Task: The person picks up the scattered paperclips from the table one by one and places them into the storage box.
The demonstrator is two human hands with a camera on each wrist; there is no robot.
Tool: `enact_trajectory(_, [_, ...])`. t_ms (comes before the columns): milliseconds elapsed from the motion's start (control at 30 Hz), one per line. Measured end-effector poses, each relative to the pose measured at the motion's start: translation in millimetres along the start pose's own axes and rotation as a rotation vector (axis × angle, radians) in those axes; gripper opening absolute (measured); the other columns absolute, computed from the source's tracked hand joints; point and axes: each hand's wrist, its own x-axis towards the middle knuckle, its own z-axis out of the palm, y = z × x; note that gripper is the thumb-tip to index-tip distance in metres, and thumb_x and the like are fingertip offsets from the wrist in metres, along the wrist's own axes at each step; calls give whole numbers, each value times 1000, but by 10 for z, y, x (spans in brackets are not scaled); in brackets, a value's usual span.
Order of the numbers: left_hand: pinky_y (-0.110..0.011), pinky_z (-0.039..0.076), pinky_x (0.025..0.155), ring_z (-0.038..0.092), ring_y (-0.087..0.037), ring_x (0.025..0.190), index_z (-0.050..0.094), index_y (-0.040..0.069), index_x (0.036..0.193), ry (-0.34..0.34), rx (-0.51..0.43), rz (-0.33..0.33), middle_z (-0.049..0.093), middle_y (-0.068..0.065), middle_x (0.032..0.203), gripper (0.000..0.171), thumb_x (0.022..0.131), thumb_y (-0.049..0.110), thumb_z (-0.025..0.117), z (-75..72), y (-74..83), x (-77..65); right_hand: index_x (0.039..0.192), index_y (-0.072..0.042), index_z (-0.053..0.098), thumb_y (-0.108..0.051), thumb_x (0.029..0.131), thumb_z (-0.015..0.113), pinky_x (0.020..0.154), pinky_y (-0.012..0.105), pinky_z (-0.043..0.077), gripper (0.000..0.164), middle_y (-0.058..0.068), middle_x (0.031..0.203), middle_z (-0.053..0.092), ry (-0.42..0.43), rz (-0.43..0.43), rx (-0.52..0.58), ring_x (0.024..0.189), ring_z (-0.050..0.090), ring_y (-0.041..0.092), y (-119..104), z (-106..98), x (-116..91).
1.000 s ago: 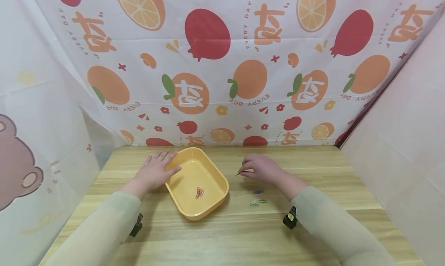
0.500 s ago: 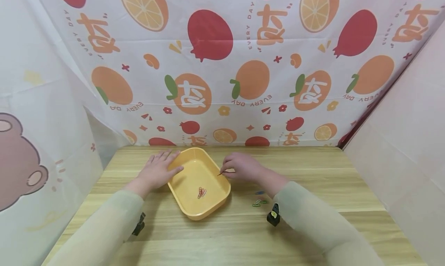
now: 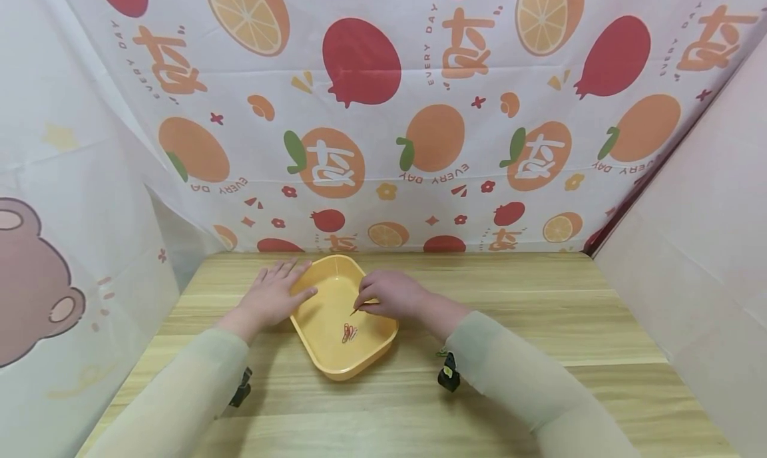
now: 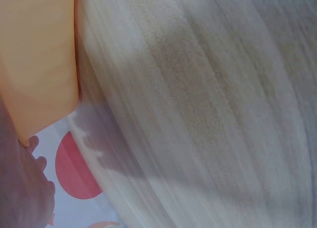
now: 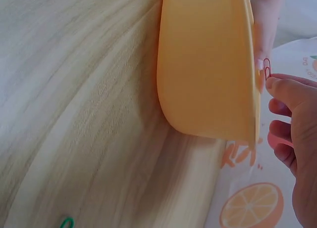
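A yellow plastic tray (image 3: 328, 363) sits on the wooden table, with several red and pale paper clips (image 3: 349, 333) lying on its floor. My left hand (image 3: 272, 295) rests on the tray's left rim with its fingers spread straight. Over the tray's right side, my right hand (image 3: 392, 295) pinches a red paper clip (image 5: 267, 69) between thumb and forefinger. The right wrist view shows that clip above the rim, apart from the tray wall. In the left wrist view, the tray's outer wall (image 4: 39, 55) and part of the left hand (image 4: 29, 193) appear.
A green paper clip (image 3: 442, 353) lies on the wooden table (image 3: 509, 285), partly hidden by the right sleeve. A fruit-printed cloth (image 3: 371, 145) hangs behind the table, with pale cloths on both sides. A small black device (image 3: 448, 375) is on the right wrist.
My right hand has moved left from the bare table to over the tray, carrying the red paper clip. The left hand stays on the rim. The right sleeve now covers most of the loose clips.
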Motion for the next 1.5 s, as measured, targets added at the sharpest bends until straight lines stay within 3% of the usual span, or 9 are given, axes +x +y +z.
enact_trajectory(400, [-67, 1, 116, 11, -49, 146, 26, 15, 158, -8, 2, -11, 16, -23, 162, 74, 101, 58, 42, 2, 8, 5, 99, -26, 81, -26, 94, 71, 82, 20, 47, 12, -9, 96, 67, -50, -42, -31, 92, 58, 7, -36, 121, 114])
enact_trajectory(1033, [-66, 3, 117, 12, -48, 147, 25, 17, 159, 4, 13, -12, 17, -21, 163, 72, 101, 57, 41, 11, 4, 0, 98, -30, 80, -29, 94, 69, 76, 19, 45, 11, -14, 92, 65, -221, -124, -195, 85, 55, 8, -170, 314, 319])
enact_trajectory(1500, [-66, 2, 116, 11, -48, 147, 25, 16, 159, -8, 3, -15, 17, -22, 163, 73, 101, 58, 42, -6, 18, 4, 101, -31, 80, -31, 94, 69, 78, 20, 46, 12, -15, 94, 63, -230, -63, -177, 86, 53, 7, -175, 339, 337])
